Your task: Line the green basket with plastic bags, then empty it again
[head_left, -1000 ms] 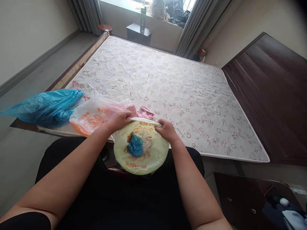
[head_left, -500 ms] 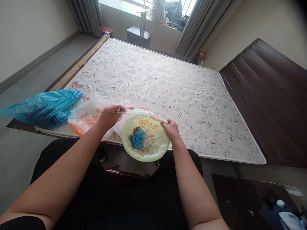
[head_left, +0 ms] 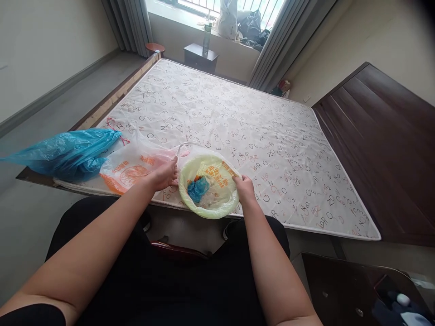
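A pale yellow-green plastic bag (head_left: 217, 206) with orange print is held open at the near edge of the mattress (head_left: 238, 122). My left hand (head_left: 165, 174) grips its left rim and my right hand (head_left: 243, 187) grips its right rim. Inside the bag lie a crumpled blue piece (head_left: 198, 189) and whitish plastic. Just left of my left hand lies a white bag with orange print (head_left: 131, 165), with pink cloth showing through it.
A blue plastic bag (head_left: 64, 151) lies at the mattress's near left corner. A dark wooden headboard (head_left: 384, 145) lines the right side. A small dark nightstand (head_left: 201, 56) with a bottle stands by the far window. A dark table (head_left: 353, 290) is at lower right.
Both hands lifted the yellow-green bag from my lap onto the mattress edge and spread its mouth wider. The pink cloth beyond it is now hidden.
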Tool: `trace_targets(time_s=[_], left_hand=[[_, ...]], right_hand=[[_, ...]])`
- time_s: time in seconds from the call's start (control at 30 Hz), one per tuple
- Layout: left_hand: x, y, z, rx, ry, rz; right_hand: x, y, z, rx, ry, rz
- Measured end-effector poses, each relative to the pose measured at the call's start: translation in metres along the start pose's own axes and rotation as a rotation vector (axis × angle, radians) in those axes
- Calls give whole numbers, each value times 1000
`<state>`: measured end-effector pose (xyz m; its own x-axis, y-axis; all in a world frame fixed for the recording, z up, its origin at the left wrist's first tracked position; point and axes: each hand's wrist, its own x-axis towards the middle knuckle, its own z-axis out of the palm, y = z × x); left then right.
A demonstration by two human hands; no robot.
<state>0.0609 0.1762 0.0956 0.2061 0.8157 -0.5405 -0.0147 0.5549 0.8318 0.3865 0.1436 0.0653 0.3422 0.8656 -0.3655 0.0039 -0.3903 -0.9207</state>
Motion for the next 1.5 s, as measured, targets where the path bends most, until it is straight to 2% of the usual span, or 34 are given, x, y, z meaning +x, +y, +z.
trace_targets(time_s=[0.1, 0.2, 0.37, 0.47, 0.57, 0.77, 0.83, 0.87, 0.93, 1.0, 1.07, 1.13, 1.2, 1.37, 1.5], left_hand=[[2, -7, 7, -54, 28, 7], [-3, -2, 7, -79, 63, 35], [-12, 10, -1, -46, -123, -70], [-9, 6, -3, 7, -117, -79], [-3, 1, -3, 147, 20, 24], [-4, 4, -4, 668, 448, 330], [-8, 5, 0, 682, 525, 349], [-10, 5, 2, 616, 531, 329], [-13, 4, 6, 395, 459, 205], [-17, 2, 8, 181, 278, 44], [-24, 1, 9, 94, 78, -56], [-33, 0, 8, 124, -73, -81], [-41, -1, 8, 199, -165, -93], [-49, -3, 8, 344, -250, -142], [-53, -1, 7, 587, -357, -161]], right_hand=[[0, 1, 1, 39, 11, -2], [1, 2, 1, 64, 17, -19], [4, 5, -1, 134, 43, -16], [6, 6, 0, 117, 50, -17], [5, 5, 2, 104, 46, -27], [4, 6, 4, 94, 46, -61], [5, 7, 4, 96, 61, -70], [6, 8, 3, 105, 75, -70], [8, 8, 2, 139, 102, -61], [8, 8, 2, 178, 116, -49], [8, 7, 2, 209, 117, -43], [8, 7, 2, 227, 120, -40], [8, 6, 2, 241, 125, -37], [8, 6, 3, 245, 111, -40], [5, 4, 2, 164, 112, -69]])
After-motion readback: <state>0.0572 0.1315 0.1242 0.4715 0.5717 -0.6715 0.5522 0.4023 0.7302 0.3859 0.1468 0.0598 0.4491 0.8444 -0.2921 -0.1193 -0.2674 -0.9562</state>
